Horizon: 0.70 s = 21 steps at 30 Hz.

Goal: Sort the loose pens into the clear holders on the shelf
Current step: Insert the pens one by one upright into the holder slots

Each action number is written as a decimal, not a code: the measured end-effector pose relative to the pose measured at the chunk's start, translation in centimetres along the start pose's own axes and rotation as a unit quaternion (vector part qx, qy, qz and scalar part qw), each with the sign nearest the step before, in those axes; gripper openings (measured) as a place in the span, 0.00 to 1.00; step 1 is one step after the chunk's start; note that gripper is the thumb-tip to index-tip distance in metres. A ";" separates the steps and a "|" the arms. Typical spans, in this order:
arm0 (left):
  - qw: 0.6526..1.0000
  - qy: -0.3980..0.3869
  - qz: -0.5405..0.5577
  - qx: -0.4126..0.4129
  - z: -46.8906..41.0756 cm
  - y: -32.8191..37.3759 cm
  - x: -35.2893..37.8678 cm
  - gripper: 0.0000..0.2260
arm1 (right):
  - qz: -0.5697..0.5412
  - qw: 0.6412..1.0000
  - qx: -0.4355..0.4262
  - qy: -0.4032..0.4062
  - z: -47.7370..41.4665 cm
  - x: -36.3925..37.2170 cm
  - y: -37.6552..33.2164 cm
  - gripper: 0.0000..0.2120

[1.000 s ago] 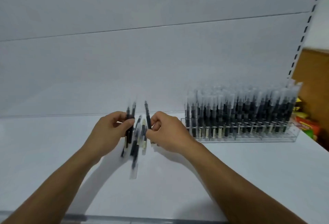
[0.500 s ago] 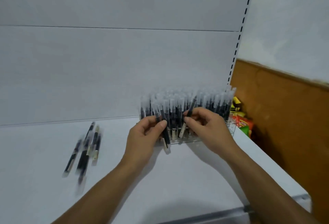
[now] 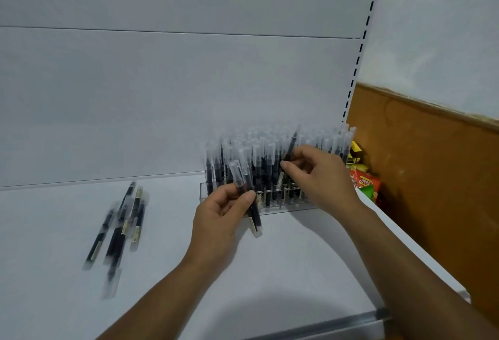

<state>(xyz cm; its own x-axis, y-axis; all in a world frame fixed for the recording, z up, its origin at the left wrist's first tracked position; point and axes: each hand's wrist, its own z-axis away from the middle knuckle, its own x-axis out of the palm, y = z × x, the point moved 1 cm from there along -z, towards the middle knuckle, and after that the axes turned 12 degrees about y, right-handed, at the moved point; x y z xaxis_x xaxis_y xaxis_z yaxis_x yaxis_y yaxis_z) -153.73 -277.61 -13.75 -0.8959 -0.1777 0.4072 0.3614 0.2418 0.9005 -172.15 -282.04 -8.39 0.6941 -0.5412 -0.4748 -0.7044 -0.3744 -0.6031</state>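
We are facing a white shelf (image 3: 270,272) with loose pens (image 3: 118,229) lying at its left. Our left hand (image 3: 218,218) is gripping a few pens (image 3: 249,204) in front of the clear holder (image 3: 283,208), while our right hand (image 3: 321,174) is pinching one pen (image 3: 290,147) above it. Snack packets (image 3: 364,180) are sitting against a brown wall (image 3: 432,164).

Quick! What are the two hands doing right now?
Left hand: closed, gripping a couple of pens.
Right hand: closed, pinching a single pen.
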 end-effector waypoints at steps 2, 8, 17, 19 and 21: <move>1.000 -0.008 -0.012 0.008 0.1 0.1 0.1 0.06 | 0.027 0.999 -0.009 -0.031 0.0 0.1 0.0 0.04; 0.999 -0.013 -0.030 0.037 0.4 0.2 0.3 0.05 | 0.064 0.994 -0.010 -0.093 0.4 0.3 0.3 0.07; 0.997 -0.022 -0.053 0.047 0.6 0.5 0.4 0.05 | -0.172 0.974 0.048 -0.138 3.7 -0.5 -0.2 0.03; 0.997 -0.022 -0.061 0.048 0.7 0.5 0.4 0.05 | -0.212 0.967 0.043 -0.138 4.0 -0.3 -0.7 0.04; 0.997 -0.022 -0.065 0.048 0.8 0.5 0.5 0.07 | -0.231 0.964 0.038 -0.127 4.0 -0.1 -1.0 0.04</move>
<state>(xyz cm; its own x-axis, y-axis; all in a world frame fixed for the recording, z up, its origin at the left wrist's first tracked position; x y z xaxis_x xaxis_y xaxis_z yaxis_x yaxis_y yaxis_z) -154.15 -276.83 -13.19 -0.9445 -0.1720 0.2799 0.2177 0.3101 0.9254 -170.88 -278.62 -10.31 0.9516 -0.1250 -0.2807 -0.3059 -0.4703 -0.8278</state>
